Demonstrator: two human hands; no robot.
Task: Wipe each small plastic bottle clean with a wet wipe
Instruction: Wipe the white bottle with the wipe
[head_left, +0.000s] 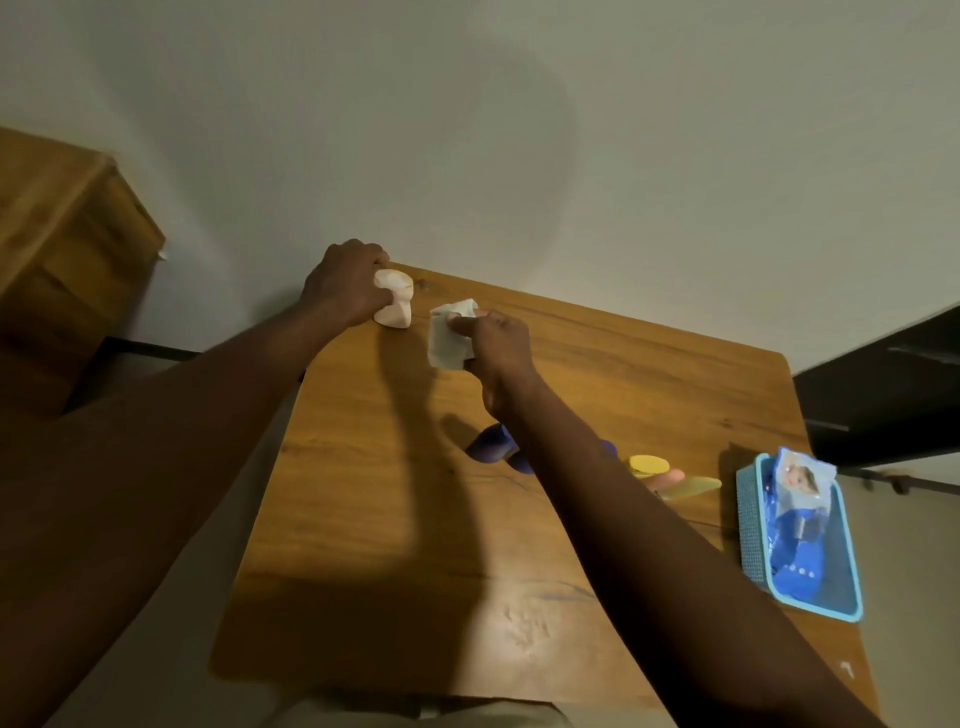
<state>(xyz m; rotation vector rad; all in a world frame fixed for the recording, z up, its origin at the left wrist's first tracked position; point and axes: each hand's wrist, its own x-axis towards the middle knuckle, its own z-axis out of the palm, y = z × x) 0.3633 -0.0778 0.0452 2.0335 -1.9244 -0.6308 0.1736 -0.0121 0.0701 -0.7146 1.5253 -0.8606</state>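
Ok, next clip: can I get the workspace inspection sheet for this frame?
Surface: wooden table, crossed by the arms' shadows.
Job's things: pale bottle upright near the far left corner; wet wipe bunched up, just right of it; blue bottle beside the right forearm, partly hidden; yellow bottle, pink bottle and greenish bottle lying together further right.
Clutter: teal basket at the right edge, holding a wipes pack.
Grippers: left hand grips the pale bottle; right hand pinches the wet wipe, not touching the bottle.
Cables: nothing seen.
Surroundings: plain wall; wooden cabinet on the left; dark furniture on the right.
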